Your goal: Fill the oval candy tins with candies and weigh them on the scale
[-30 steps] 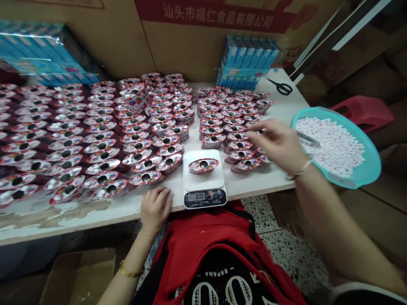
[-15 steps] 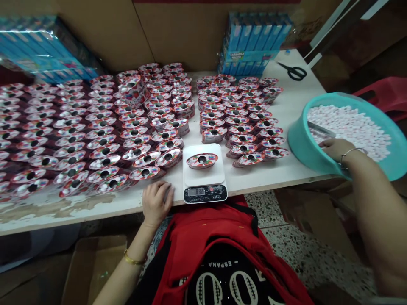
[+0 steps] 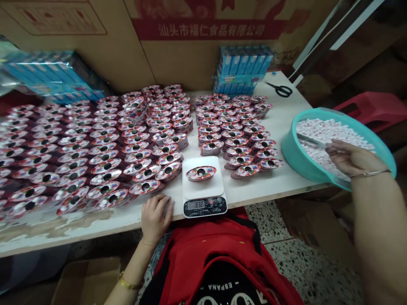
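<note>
My left hand (image 3: 156,217) lies on the table's front edge, fingers loosely curved and holding nothing, just left of a white digital scale (image 3: 203,192). One red-and-white oval packet (image 3: 201,173) with a dark round hole in its top stands on the scale, whose display seems to read 832. At the right, my right hand (image 3: 352,156) is closed on a small metal scoop (image 3: 310,140). The scoop is seen nearly edge-on, over a turquoise basin (image 3: 295,163) of small white candies (image 3: 333,131). What the scoop carries is hidden.
Many similar packets (image 3: 104,148) stand in rows left of the scale, with another group (image 3: 237,140) behind and right of it. Blue boxes (image 3: 241,70) are stacked at the back, beside black-handled scissors (image 3: 281,90). A red plastic stool (image 3: 378,108) is beyond the basin.
My right hand has lifted the scoop up out of the candies and turned it. The view has tilted up, showing more cardboard behind. My left hand stays on the table edge.
</note>
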A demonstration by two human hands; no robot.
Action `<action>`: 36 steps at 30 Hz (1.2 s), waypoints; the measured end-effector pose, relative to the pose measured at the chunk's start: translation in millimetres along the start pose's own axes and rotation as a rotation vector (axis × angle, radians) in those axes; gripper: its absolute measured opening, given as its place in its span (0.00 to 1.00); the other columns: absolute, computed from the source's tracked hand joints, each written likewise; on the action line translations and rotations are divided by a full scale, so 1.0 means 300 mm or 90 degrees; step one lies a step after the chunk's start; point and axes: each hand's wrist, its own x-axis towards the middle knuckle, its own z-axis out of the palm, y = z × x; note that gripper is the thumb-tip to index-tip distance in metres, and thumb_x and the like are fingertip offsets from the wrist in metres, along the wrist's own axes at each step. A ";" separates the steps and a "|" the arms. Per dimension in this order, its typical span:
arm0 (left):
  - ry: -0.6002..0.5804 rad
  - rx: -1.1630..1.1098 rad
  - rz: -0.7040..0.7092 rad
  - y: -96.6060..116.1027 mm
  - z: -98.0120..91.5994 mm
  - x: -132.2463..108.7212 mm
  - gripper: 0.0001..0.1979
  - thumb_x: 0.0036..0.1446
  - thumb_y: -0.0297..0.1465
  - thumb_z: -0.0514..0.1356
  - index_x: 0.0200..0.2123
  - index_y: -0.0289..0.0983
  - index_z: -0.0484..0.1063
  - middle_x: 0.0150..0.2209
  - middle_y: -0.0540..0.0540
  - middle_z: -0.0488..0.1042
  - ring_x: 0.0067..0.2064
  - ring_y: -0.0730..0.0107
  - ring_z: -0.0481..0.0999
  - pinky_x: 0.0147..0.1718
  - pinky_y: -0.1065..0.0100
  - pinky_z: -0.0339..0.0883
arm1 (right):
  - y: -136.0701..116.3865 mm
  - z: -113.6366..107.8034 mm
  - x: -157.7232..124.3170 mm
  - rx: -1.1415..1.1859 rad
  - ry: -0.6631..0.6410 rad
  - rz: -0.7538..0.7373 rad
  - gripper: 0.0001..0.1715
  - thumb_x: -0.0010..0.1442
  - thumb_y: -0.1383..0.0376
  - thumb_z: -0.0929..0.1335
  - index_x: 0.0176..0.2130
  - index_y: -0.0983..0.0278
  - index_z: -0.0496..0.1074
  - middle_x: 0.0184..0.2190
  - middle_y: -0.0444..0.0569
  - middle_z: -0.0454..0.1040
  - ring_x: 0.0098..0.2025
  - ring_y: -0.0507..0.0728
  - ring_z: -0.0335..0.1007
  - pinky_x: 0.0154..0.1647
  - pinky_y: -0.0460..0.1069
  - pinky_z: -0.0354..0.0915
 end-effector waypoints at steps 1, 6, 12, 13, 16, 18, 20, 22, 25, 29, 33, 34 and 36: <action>-0.001 0.002 0.001 0.000 0.000 0.000 0.09 0.58 0.34 0.59 0.41 0.39 0.71 0.39 0.43 0.74 0.39 0.62 0.70 0.36 0.63 0.59 | -0.041 0.016 -0.035 0.043 -0.061 0.037 0.18 0.51 0.77 0.71 0.15 0.63 0.68 0.25 0.57 0.69 0.26 0.52 0.66 0.26 0.54 0.61; -0.001 0.008 0.001 0.001 -0.001 -0.002 0.09 0.58 0.34 0.59 0.42 0.39 0.71 0.39 0.43 0.74 0.40 0.62 0.70 0.36 0.63 0.59 | -0.318 0.201 -0.348 0.240 -0.432 0.126 0.06 0.51 0.65 0.74 0.32 0.63 0.75 0.30 0.49 0.72 0.30 0.51 0.66 0.30 0.50 0.63; 0.007 0.010 0.006 0.001 0.001 -0.007 0.08 0.58 0.33 0.59 0.42 0.39 0.71 0.39 0.43 0.74 0.40 0.62 0.69 0.36 0.63 0.59 | -0.490 0.461 -0.628 0.039 -0.690 -0.214 0.03 0.56 0.70 0.69 0.30 0.65 0.73 0.28 0.46 0.72 0.31 0.51 0.65 0.34 0.48 0.62; 0.010 0.010 0.007 0.001 0.001 -0.008 0.08 0.58 0.33 0.59 0.41 0.39 0.71 0.39 0.43 0.74 0.39 0.62 0.69 0.36 0.63 0.59 | -0.497 0.483 -0.646 -0.013 -0.694 -0.281 0.04 0.56 0.72 0.68 0.30 0.65 0.73 0.29 0.46 0.72 0.33 0.52 0.65 0.36 0.49 0.61; 0.017 0.011 0.012 0.000 0.002 -0.008 0.08 0.58 0.33 0.59 0.41 0.38 0.71 0.39 0.43 0.74 0.39 0.62 0.69 0.36 0.63 0.59 | -0.512 0.511 -0.675 -0.142 -0.708 -0.387 0.07 0.57 0.74 0.67 0.35 0.66 0.75 0.32 0.49 0.72 0.36 0.54 0.66 0.39 0.49 0.61; 0.021 0.012 0.015 0.000 0.002 -0.008 0.08 0.58 0.33 0.59 0.41 0.38 0.71 0.39 0.43 0.74 0.39 0.62 0.69 0.36 0.63 0.59 | -0.520 0.513 -0.684 -0.191 -0.715 -0.405 0.09 0.58 0.74 0.67 0.39 0.67 0.75 0.35 0.51 0.71 0.38 0.55 0.66 0.41 0.49 0.61; 0.022 0.012 0.015 0.000 0.002 -0.007 0.08 0.58 0.33 0.59 0.41 0.38 0.71 0.38 0.43 0.74 0.39 0.62 0.69 0.36 0.63 0.58 | -0.526 0.514 -0.690 -0.224 -0.718 -0.412 0.11 0.58 0.74 0.66 0.42 0.68 0.75 0.37 0.53 0.71 0.39 0.55 0.66 0.43 0.49 0.61; 0.022 0.012 0.013 0.001 0.003 -0.007 0.08 0.58 0.33 0.59 0.41 0.38 0.71 0.38 0.43 0.74 0.39 0.63 0.69 0.36 0.63 0.58 | -0.525 0.520 -0.692 -0.243 -0.720 -0.416 0.12 0.59 0.74 0.65 0.42 0.69 0.75 0.37 0.53 0.71 0.39 0.55 0.66 0.43 0.49 0.61; 0.025 0.016 0.009 0.004 0.004 -0.008 0.08 0.58 0.33 0.60 0.40 0.38 0.72 0.38 0.44 0.74 0.39 0.63 0.69 0.36 0.64 0.58 | -0.514 0.532 -0.685 -0.218 -0.706 -0.425 0.10 0.58 0.75 0.65 0.36 0.69 0.76 0.34 0.52 0.71 0.38 0.54 0.66 0.43 0.50 0.62; 0.025 0.021 0.002 0.011 0.002 -0.006 0.08 0.57 0.33 0.60 0.39 0.38 0.72 0.38 0.44 0.75 0.39 0.64 0.69 0.36 0.64 0.58 | -0.501 0.516 -0.655 0.001 -0.675 -0.300 0.07 0.58 0.72 0.66 0.31 0.67 0.74 0.29 0.47 0.72 0.34 0.51 0.66 0.38 0.48 0.63; 0.024 0.016 0.002 0.017 -0.002 -0.002 0.07 0.57 0.33 0.60 0.39 0.37 0.72 0.37 0.44 0.74 0.38 0.64 0.69 0.36 0.64 0.58 | -0.481 0.438 -0.623 0.293 -0.686 0.077 0.08 0.60 0.63 0.68 0.35 0.66 0.74 0.26 0.44 0.70 0.26 0.47 0.63 0.27 0.44 0.61; 0.025 0.017 0.002 0.019 -0.002 -0.001 0.07 0.57 0.33 0.60 0.38 0.37 0.72 0.37 0.44 0.74 0.38 0.64 0.69 0.36 0.64 0.58 | -0.467 0.413 -0.619 0.341 -0.677 0.155 0.09 0.60 0.61 0.68 0.35 0.66 0.74 0.27 0.45 0.71 0.27 0.47 0.63 0.26 0.44 0.62; 0.029 0.019 0.003 0.019 -0.001 -0.001 0.07 0.57 0.33 0.60 0.38 0.38 0.72 0.38 0.44 0.75 0.38 0.64 0.69 0.36 0.64 0.58 | -0.426 0.366 -0.618 0.397 -0.657 0.264 0.09 0.56 0.62 0.71 0.35 0.66 0.75 0.31 0.46 0.73 0.30 0.47 0.66 0.28 0.43 0.63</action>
